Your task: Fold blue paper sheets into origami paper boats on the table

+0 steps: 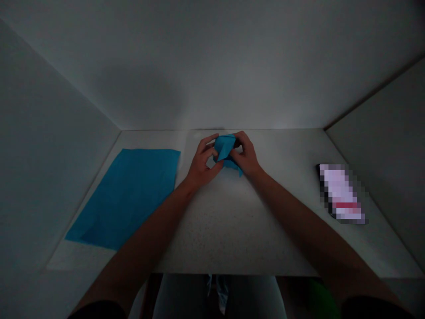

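Observation:
Between my two hands is a small folded piece of blue paper (225, 146), held near the back of the table. My left hand (205, 165) grips its left side, with the thumb at the lower edge and the fingers bent around it. On the other side, my right hand (246, 155) pinches the paper's right edge between thumb and fingers. A loose blue flap hangs below, close to the right thumb. To the left of my left arm lies a large flat sheet of blue paper (133, 195), partly covered by that forearm.
A phone (341, 190) with a lit, pixelated screen lies at the right of the pale table (226, 230). White walls close in the table at the back, left and right. My legs (186, 297) are below the front edge, and a green thing (320, 299) shows at the lower right.

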{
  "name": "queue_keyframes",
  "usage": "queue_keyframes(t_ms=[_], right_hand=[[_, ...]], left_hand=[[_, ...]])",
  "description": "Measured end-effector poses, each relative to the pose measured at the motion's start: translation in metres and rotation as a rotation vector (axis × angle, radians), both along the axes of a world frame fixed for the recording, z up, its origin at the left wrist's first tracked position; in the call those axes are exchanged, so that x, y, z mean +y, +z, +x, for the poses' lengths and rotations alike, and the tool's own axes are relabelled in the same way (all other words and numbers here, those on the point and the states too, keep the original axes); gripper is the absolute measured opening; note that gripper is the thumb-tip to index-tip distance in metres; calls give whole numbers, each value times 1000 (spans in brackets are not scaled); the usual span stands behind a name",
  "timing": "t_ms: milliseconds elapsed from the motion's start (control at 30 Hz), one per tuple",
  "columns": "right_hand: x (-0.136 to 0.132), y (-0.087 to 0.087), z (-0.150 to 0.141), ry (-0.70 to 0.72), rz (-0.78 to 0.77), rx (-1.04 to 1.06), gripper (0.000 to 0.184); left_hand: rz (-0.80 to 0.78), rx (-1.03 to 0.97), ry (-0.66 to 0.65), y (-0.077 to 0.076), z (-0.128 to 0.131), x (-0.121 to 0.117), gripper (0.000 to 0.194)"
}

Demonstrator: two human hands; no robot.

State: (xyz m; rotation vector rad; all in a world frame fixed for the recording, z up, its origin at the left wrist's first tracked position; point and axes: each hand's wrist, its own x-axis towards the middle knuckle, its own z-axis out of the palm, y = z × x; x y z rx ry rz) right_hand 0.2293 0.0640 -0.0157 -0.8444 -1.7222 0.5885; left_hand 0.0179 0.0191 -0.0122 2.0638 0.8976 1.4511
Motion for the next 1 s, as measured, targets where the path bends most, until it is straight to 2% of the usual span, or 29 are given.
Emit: queue_keyframes(t_ms=[133,267,533,667,767,900,1000], right_hand=[[-2,3,-2,-15,-19,54,35],[0,5,-3,20,-111,190,37],[15,3,7,103,-454,717,53],[18,2,11,93,-506,948,55],[19,-1,10,10,-519,1000,50],[21,-6,10,-69,-522,970,52],[23,-11,12,-95,-489,927,53]], left_hand=[[-59,46,22,3,0,0,27],[-67,-89,27,2,0,3,35],[-299,-404,295,-3,-3,11,42],[-349,-464,341,-2,-3,13,42],[-361,-487,339,-3,-4,14,42],[-397,-497,343,-5,-7,16,50],[-455,-529,287,-5,-9,17,54]])
